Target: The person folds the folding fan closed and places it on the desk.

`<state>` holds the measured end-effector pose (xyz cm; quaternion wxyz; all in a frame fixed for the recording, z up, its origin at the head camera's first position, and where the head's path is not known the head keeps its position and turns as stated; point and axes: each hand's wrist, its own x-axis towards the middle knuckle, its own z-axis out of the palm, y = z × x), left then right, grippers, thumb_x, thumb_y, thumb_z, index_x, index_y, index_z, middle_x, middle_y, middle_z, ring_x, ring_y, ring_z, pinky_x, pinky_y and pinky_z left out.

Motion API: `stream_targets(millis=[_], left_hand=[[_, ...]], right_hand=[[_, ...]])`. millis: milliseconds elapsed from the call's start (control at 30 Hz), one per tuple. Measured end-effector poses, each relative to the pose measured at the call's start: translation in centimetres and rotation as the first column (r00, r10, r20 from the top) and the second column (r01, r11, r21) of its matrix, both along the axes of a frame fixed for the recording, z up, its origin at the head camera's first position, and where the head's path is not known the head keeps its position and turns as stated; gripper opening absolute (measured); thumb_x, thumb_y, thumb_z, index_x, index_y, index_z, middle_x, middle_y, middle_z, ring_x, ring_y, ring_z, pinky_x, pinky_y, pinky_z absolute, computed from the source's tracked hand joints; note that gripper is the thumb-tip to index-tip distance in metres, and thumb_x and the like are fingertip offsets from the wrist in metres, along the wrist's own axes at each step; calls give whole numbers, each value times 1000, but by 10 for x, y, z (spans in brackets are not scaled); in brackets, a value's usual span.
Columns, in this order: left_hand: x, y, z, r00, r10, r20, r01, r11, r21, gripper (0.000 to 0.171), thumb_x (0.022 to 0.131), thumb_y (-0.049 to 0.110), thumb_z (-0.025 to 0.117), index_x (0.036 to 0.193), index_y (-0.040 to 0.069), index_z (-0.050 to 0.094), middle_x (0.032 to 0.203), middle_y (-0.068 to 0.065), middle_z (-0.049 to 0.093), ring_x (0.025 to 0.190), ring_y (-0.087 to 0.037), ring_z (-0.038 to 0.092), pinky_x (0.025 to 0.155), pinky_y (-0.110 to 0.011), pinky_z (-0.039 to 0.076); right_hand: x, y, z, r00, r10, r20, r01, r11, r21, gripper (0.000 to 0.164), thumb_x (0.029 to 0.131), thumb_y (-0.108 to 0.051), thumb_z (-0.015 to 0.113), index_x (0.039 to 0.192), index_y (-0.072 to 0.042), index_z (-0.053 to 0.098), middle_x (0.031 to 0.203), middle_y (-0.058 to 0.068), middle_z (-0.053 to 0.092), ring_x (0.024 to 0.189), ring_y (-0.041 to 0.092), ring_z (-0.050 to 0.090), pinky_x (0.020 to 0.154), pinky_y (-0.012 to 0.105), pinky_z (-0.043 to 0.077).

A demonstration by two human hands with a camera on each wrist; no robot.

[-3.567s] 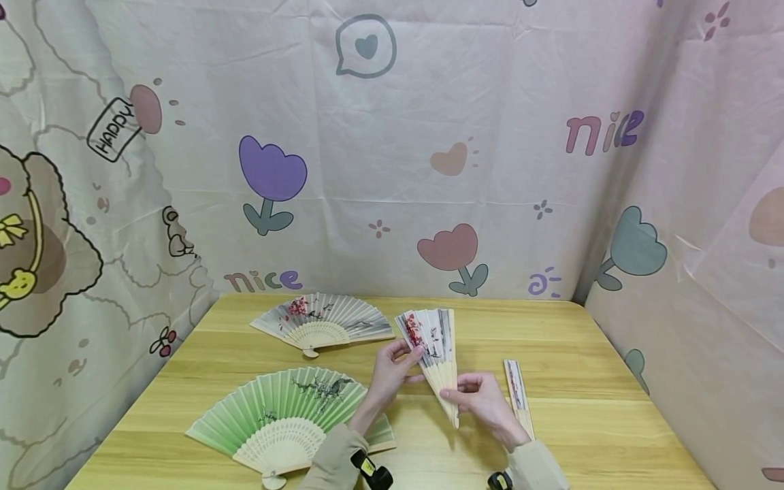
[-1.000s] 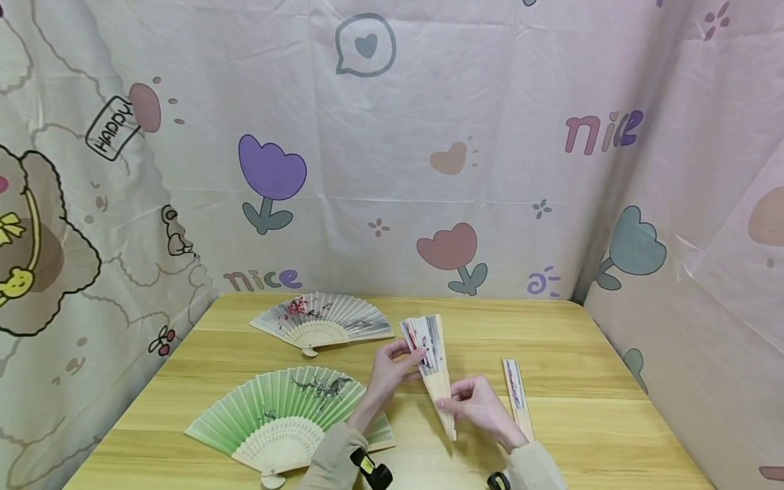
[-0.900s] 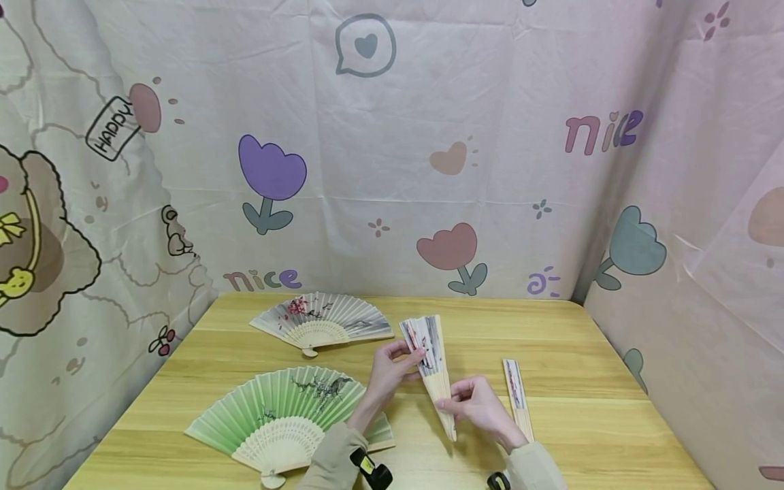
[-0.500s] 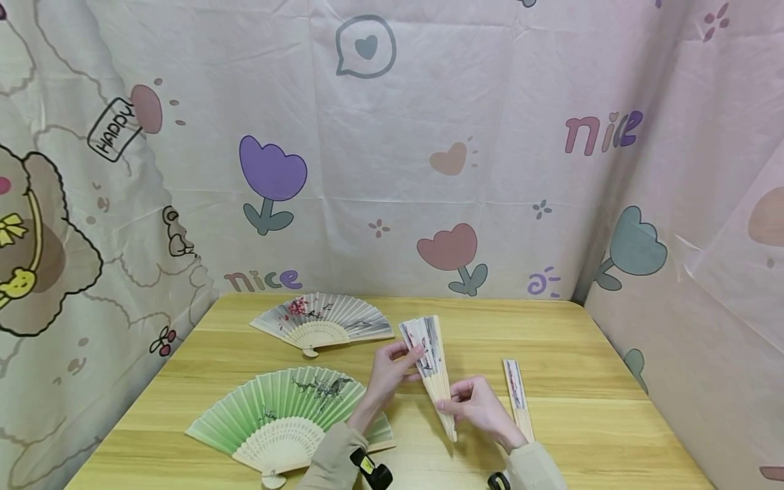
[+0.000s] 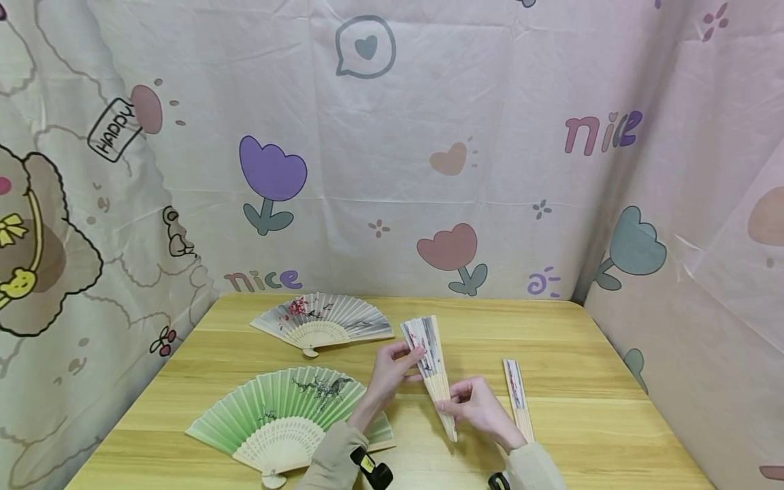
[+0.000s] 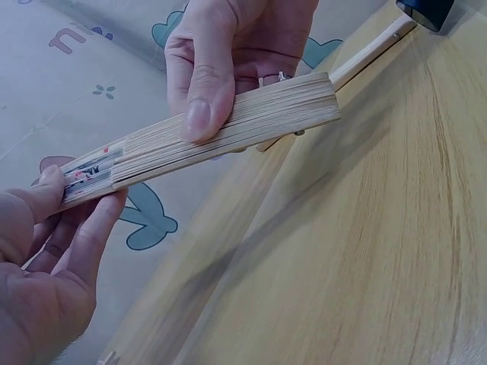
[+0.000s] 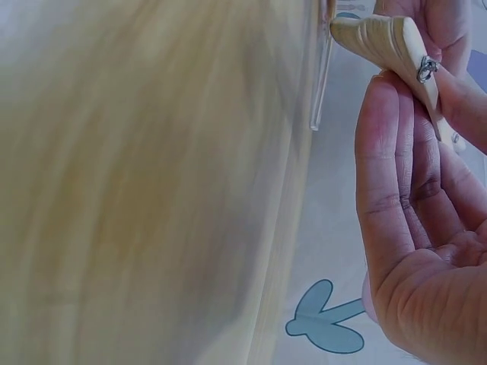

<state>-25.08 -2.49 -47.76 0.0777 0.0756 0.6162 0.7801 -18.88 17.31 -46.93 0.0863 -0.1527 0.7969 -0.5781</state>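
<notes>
Both hands hold a nearly folded hand fan (image 5: 439, 391) raised over the table, its pale wooden ribs bunched together and a white-grey printed leaf with red blossoms at the upper end. The left hand (image 5: 390, 371) pinches the printed part from the left, thumb on top. Lower down, the right hand (image 5: 480, 408) grips the ribs near the pivot end. From the left wrist view, the stacked ribs (image 6: 259, 122) lie tightly side by side under the right thumb. A metal pivot pin (image 7: 428, 70) shows at the fan's end in the right wrist view.
A spread grey fan with red blossoms (image 5: 324, 327) lies at the back left of the wooden table (image 5: 588, 381). Nearer the person is a spread green fan (image 5: 288, 415), partly behind the left forearm. A folded fan (image 5: 518, 391) lies right of the right hand.
Since the earliest frame the held fan has folded narrower, and its pivot end has come slightly nearer the person with the right hand. Over the last second it narrows only a little more.
</notes>
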Motion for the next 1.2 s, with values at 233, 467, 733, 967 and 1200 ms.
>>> stream_targets(millis=[233,467,733,967,1200], left_hand=[[0,0,0,1000,11,6,-11,1000,11,35,94,12,71,115,-15,63,91,-1,65,78,-11,70,70,-29,69],[-1,0,-1,1000,19,10,-19,1000,12,33,91,9,73,110,-15,64,90,-2,65,76,-13,70,70,-32,69],[0,0,-1,1000,9,12,-9,1000,24,34,91,9,73,111,-16,63,91,-2,64,77,-14,71,71,-32,69],[-1,0,0,1000,-3,9,2,1000,13,38,94,13,71,118,-15,62,96,-5,66,81,-14,71,74,-32,69],[-1,0,0,1000,-6,5,6,1000,18,39,94,12,70,121,-15,61,95,-4,67,81,-13,71,73,-31,69]], right_hand=[[1,0,0,1000,8,-19,-8,1000,4,18,85,-5,76,87,12,71,73,25,69,55,2,54,48,22,59],[1,0,-1,999,16,-30,-16,1000,11,16,85,-4,76,88,12,73,74,28,69,54,3,54,47,23,58],[0,0,-1,999,24,-33,-23,1000,17,18,83,-4,77,90,11,73,73,25,69,55,3,55,47,23,58],[1,0,1,1000,3,-18,-2,999,40,18,83,-6,79,89,10,74,73,19,71,56,4,57,50,26,61],[1,0,1,1000,4,-19,-4,999,35,19,83,-6,78,91,11,73,74,19,71,58,4,57,50,27,62]])
